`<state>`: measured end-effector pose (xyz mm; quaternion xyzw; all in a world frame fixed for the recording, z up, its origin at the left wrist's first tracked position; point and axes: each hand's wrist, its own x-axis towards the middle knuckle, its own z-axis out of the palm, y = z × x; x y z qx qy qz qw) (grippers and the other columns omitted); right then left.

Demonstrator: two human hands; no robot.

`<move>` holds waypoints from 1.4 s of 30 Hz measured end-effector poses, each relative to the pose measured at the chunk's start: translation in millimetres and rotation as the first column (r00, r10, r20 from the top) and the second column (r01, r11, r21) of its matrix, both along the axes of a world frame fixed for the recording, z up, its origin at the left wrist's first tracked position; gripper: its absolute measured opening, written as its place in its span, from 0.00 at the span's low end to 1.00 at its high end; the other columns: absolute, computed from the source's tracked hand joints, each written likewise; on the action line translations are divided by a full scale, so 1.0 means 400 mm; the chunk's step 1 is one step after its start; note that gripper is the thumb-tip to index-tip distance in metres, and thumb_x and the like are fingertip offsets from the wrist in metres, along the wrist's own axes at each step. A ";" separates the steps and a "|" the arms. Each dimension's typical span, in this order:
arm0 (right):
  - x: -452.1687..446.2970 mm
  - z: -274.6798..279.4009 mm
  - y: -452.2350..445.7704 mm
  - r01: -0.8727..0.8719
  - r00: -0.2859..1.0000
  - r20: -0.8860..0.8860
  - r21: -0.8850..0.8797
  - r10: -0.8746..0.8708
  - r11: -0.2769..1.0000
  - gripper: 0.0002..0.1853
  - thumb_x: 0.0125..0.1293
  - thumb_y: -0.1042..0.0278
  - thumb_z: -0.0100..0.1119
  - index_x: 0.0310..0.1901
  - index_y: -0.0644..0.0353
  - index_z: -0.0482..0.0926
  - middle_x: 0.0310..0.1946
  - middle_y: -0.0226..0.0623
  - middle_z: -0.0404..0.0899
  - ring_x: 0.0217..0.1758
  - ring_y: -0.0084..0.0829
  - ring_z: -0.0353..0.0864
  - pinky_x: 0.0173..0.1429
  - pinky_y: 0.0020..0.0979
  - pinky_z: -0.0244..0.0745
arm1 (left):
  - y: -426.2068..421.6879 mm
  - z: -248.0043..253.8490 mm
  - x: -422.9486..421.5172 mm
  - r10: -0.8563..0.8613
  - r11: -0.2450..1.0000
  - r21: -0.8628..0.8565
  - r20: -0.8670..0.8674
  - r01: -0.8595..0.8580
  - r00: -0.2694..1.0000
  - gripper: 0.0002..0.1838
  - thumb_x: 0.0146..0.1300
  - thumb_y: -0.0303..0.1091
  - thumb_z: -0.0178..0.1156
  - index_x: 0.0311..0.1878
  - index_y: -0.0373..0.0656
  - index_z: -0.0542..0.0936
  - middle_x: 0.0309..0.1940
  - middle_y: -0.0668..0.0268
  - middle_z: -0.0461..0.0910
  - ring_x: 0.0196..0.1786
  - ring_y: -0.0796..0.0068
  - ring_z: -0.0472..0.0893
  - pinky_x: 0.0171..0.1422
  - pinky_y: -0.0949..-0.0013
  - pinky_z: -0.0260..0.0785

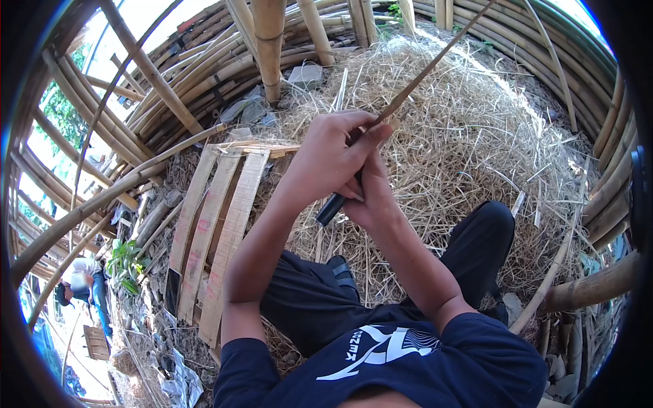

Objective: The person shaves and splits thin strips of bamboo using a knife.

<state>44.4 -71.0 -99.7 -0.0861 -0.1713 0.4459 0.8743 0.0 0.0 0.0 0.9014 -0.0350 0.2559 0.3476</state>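
My two hands are closed together in front of my chest, over the straw. My left hand (pixel 330 153) lies uppermost, its fingers curled around a long thin brown strip (pixel 428 70), apparently bamboo, which slants away to the upper right. Just below it, my right hand (pixel 371 194) is closed against the end of a black handle (pixel 330 209) that sticks out toward my lap. What the handle belongs to is hidden by my fingers. Dry straw (pixel 435 160) covers the ground beneath both hands.
A wooden slat crate (pixel 214 238) lies to my left. Bamboo poles (pixel 269 41) and stacked bamboo (pixel 544 54) surround me. Stones (pixel 306 76) lie ahead. Another person (pixel 83 280) is at the far left, beyond the bamboo frame. My bent legs (pixel 479 241) rest on the straw.
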 end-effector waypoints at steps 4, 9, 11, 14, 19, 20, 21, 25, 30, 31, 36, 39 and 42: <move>-0.009 0.003 -0.041 0.057 0.996 0.079 -0.110 -0.049 0.992 0.28 0.68 0.34 0.46 0.52 0.51 0.71 0.36 0.23 0.75 0.12 0.13 0.52 0.16 0.18 0.50 | 0.004 -0.008 0.020 -0.013 0.996 -0.089 -0.101 0.004 0.995 0.13 0.67 0.36 0.61 0.40 0.33 0.81 0.24 0.61 0.81 0.25 0.80 0.76 0.33 0.72 0.69; 0.032 0.027 -0.127 0.265 0.949 0.263 -0.365 -0.174 0.893 0.30 0.72 0.44 0.49 0.66 0.59 0.65 0.54 0.37 0.78 0.13 0.09 0.51 0.16 0.17 0.51 | 0.060 0.012 0.069 0.062 0.983 0.151 0.262 -0.104 0.963 0.12 0.73 0.32 0.51 0.36 0.38 0.79 0.17 0.69 0.70 0.18 0.83 0.69 0.24 0.72 0.62; 0.070 0.011 -0.157 0.243 0.953 0.277 -0.446 -0.125 0.861 0.24 0.73 0.55 0.52 0.61 0.64 0.68 0.44 0.38 0.79 0.13 0.09 0.53 0.16 0.16 0.51 | 0.063 0.080 0.057 0.056 0.984 0.149 0.245 -0.094 0.968 0.13 0.75 0.35 0.49 0.37 0.39 0.80 0.17 0.72 0.68 0.17 0.86 0.65 0.21 0.76 0.56; 0.104 -0.004 -0.189 0.130 0.968 0.248 -0.643 0.044 0.754 0.10 0.72 0.65 0.54 0.41 0.62 0.68 0.24 0.25 0.66 0.14 0.10 0.57 0.17 0.17 0.52 | 0.083 0.135 0.067 0.057 0.947 0.293 0.252 -0.132 0.966 0.16 0.76 0.40 0.46 0.42 0.40 0.79 0.16 0.74 0.66 0.15 0.87 0.61 0.19 0.79 0.50; 0.133 -0.007 -0.234 0.328 0.871 0.487 -0.681 0.070 0.655 0.12 0.74 0.61 0.52 0.35 0.56 0.64 0.21 0.21 0.63 0.15 0.11 0.58 0.17 0.18 0.52 | 0.083 0.076 0.072 -0.002 0.998 -0.055 -0.387 -0.020 0.922 0.17 0.76 0.42 0.46 0.48 0.38 0.77 0.21 0.73 0.67 0.21 0.82 0.63 0.23 0.73 0.56; 0.141 -0.013 -0.241 0.421 0.828 0.560 -0.661 0.035 0.621 0.12 0.74 0.60 0.51 0.35 0.56 0.64 0.20 0.21 0.63 0.14 0.11 0.58 0.17 0.18 0.53 | 0.081 0.039 0.063 -0.020 0.993 -0.109 -0.448 -0.033 0.894 0.17 0.76 0.42 0.45 0.48 0.38 0.77 0.21 0.74 0.67 0.20 0.83 0.62 0.22 0.74 0.56; 0.148 -0.021 -0.249 0.511 0.776 0.630 -0.631 0.002 0.583 0.13 0.75 0.59 0.50 0.35 0.56 0.64 0.20 0.21 0.62 0.14 0.12 0.58 0.17 0.18 0.54 | 0.079 -0.005 0.050 -0.040 0.986 -0.160 -0.506 -0.048 0.862 0.17 0.76 0.42 0.44 0.49 0.38 0.77 0.21 0.75 0.66 0.19 0.84 0.61 0.21 0.76 0.55; 0.133 0.000 -0.267 0.585 0.570 0.787 -0.591 0.236 0.555 0.13 0.76 0.58 0.48 0.36 0.58 0.66 0.16 0.24 0.65 0.13 0.14 0.64 0.15 0.21 0.57 | 0.091 -0.152 -0.017 -0.280 0.806 -0.578 -0.563 -0.129 0.778 0.18 0.77 0.45 0.43 0.53 0.40 0.74 0.20 0.77 0.64 0.12 0.91 0.60 0.13 0.84 0.54; 0.132 -0.027 -0.213 0.853 -0.042 0.900 -0.195 0.434 0.485 0.14 0.71 0.62 0.53 0.39 0.68 0.74 0.17 0.51 0.73 0.22 0.51 0.74 0.30 0.45 0.65 | 0.054 -0.167 -0.059 -0.327 0.644 -0.736 -0.510 -0.207 0.796 0.17 0.78 0.43 0.43 0.55 0.40 0.71 0.18 0.76 0.62 0.10 0.90 0.58 0.11 0.83 0.53; 0.128 -0.019 -0.206 0.850 -0.043 0.901 -0.193 0.431 0.489 0.14 0.71 0.62 0.53 0.39 0.68 0.74 0.17 0.51 0.73 0.22 0.51 0.74 0.30 0.45 0.65 | 0.051 -0.172 -0.062 -0.322 0.646 -0.734 -0.512 -0.210 0.797 0.17 0.78 0.43 0.43 0.55 0.40 0.71 0.18 0.76 0.62 0.10 0.90 0.58 0.11 0.83 0.53; 0.161 -0.063 -0.163 0.825 -0.127 0.903 -0.134 0.411 0.549 0.20 0.72 0.55 0.53 0.32 0.67 0.72 0.17 0.50 0.73 0.20 0.47 0.75 0.28 0.45 0.66 | 0.044 -0.211 -0.077 -0.303 0.525 -0.824 -0.414 -0.212 0.858 0.15 0.77 0.41 0.46 0.57 0.41 0.67 0.19 0.74 0.64 0.10 0.89 0.58 0.12 0.83 0.52; 0.192 -0.082 -0.148 0.824 -0.265 0.829 -0.070 0.492 0.563 0.22 0.72 0.50 0.51 0.33 0.66 0.71 0.16 0.47 0.73 0.19 0.45 0.74 0.26 0.44 0.65 | 0.040 -0.227 -0.083 -0.314 0.490 -0.841 -0.417 -0.231 0.853 0.15 0.76 0.40 0.47 0.57 0.41 0.67 0.20 0.74 0.65 0.10 0.89 0.59 0.13 0.83 0.52; 0.214 -0.099 -0.141 0.795 -0.348 0.785 -0.043 0.513 0.605 0.23 0.73 0.47 0.49 0.34 0.63 0.70 0.14 0.45 0.72 0.18 0.45 0.75 0.24 0.45 0.66 | 0.042 -0.255 -0.092 -0.293 0.459 -0.848 -0.426 -0.264 0.856 0.14 0.76 0.40 0.47 0.56 0.41 0.68 0.21 0.73 0.66 0.11 0.89 0.60 0.13 0.83 0.51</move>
